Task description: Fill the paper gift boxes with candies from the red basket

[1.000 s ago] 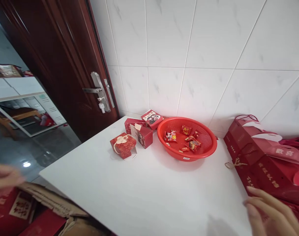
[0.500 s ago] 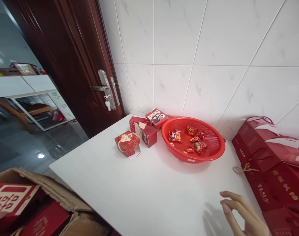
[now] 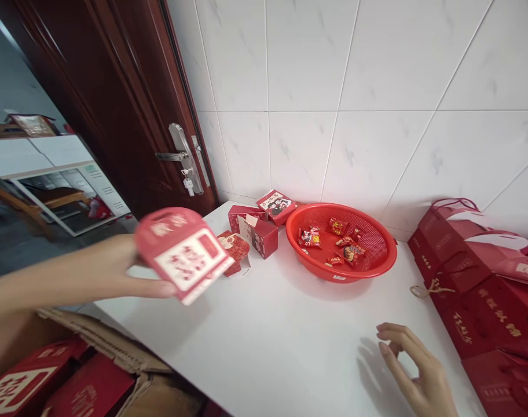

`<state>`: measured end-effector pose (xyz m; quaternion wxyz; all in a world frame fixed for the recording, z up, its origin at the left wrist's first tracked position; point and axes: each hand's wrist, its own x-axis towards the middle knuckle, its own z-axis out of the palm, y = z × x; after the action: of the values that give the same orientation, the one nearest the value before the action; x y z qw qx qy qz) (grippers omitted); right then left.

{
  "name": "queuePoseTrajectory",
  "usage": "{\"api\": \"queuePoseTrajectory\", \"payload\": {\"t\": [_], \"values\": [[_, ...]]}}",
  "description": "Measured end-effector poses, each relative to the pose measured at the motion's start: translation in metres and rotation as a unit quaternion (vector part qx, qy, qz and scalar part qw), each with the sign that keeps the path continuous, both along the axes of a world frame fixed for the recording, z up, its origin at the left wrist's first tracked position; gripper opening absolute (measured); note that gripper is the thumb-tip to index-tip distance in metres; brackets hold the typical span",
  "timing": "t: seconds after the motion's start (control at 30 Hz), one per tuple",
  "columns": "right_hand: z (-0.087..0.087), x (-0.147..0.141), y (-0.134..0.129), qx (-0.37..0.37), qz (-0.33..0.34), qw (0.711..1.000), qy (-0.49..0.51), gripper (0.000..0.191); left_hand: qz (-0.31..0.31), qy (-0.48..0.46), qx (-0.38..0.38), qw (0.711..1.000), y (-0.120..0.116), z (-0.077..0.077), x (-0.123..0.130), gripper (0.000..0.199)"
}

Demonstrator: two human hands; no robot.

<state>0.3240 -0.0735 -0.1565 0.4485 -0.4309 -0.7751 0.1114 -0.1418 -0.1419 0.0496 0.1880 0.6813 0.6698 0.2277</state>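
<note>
My left hand (image 3: 134, 263) grips a red gift box (image 3: 183, 249) with a rounded top and a cream panel, held in the air over the left part of the white table (image 3: 264, 330). The thumb lies along its near side; the other fingers are hidden behind it. My right hand (image 3: 415, 370) hovers over the table's near right part, with fingers curved, apart and nothing between them. Beyond it stands a red plastic basket (image 3: 299, 255) with several wrapped snacks (image 3: 351, 253) inside. Partly behind the held box is a small patterned red box (image 3: 235, 249).
Small red boxes (image 3: 264, 237) stand by the wall, left of the basket. Folded red gift boxes (image 3: 472, 289) line the table's right side. A cardboard carton (image 3: 103, 341) with more red boxes (image 3: 21, 382) sits below the left edge. A dark door (image 3: 129, 104) stands behind.
My left hand has lifted the red gift box out of the carton, up and rightward over the table. My right hand has moved slightly left, still empty.
</note>
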Motion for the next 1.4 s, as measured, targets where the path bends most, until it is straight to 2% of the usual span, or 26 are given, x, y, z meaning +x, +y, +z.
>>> {"api": "queuePoseTrajectory", "payload": {"t": [0.07,0.17,0.3,0.4,0.5,0.6,0.67,0.77,0.83,0.93,0.97,1.03,1.13,1.23,1.3,1.4], "values": [[0.004,-0.008,-0.001,-0.005,0.006,1.000,0.020,0.012,-0.120,0.065,-0.024,0.990,0.037,-0.004,0.026,0.066],[0.020,-0.025,-0.002,-0.051,0.040,0.997,0.037,0.018,-0.228,0.108,0.038,0.967,0.076,-0.022,0.073,0.068],[0.055,-0.053,0.009,-0.116,0.096,0.987,0.064,0.038,-0.375,0.167,0.062,0.910,0.096,-0.052,0.124,0.069],[0.081,-0.075,0.025,-0.138,0.084,0.985,0.064,0.043,-0.433,0.178,0.092,0.879,0.104,-0.074,0.146,0.063],[0.093,-0.092,0.040,-0.141,0.055,0.988,0.013,0.050,-0.430,0.167,0.117,0.879,0.111,-0.094,0.156,0.068],[0.093,-0.100,0.047,-0.162,0.055,0.984,-0.040,0.054,-0.418,0.169,0.112,0.885,0.115,-0.109,0.155,0.072],[0.090,-0.101,0.048,-0.189,0.068,0.978,-0.063,0.054,-0.418,0.160,0.112,0.887,0.115,-0.115,0.150,0.066],[0.086,-0.099,0.047,-0.213,0.080,0.970,-0.082,0.054,-0.420,0.110,0.107,0.895,0.114,-0.116,0.142,0.056],[0.085,-0.096,0.047,-0.218,0.092,0.969,-0.070,0.049,-0.414,0.043,0.081,0.906,0.112,-0.114,0.138,0.053],[0.085,-0.089,0.050,-0.211,0.108,0.971,-0.042,0.038,-0.362,-0.069,0.038,0.929,0.109,-0.109,0.133,0.035],[0.086,-0.086,0.051,-0.208,0.112,0.971,-0.045,0.034,-0.336,-0.094,0.029,0.937,0.108,-0.109,0.131,0.036],[0.086,-0.080,0.052,-0.202,0.114,0.970,-0.077,0.029,-0.293,-0.120,0.022,0.948,0.106,-0.109,0.126,0.035],[0.086,-0.076,0.051,-0.189,0.085,0.967,-0.145,0.025,-0.284,-0.118,0.033,0.951,0.105,-0.112,0.115,0.019],[0.087,-0.079,0.047,-0.179,0.052,0.963,-0.195,0.025,-0.297,-0.075,0.032,0.951,0.102,-0.119,0.101,0.050],[0.088,-0.082,0.045,-0.185,0.047,0.956,-0.222,0.025,-0.297,-0.040,0.003,0.954,0.099,-0.126,0.093,0.069],[0.089,-0.085,0.043,-0.225,0.050,0.935,-0.268,0.020,-0.295,-0.027,-0.050,0.954,0.094,-0.136,0.086,0.082]]}}
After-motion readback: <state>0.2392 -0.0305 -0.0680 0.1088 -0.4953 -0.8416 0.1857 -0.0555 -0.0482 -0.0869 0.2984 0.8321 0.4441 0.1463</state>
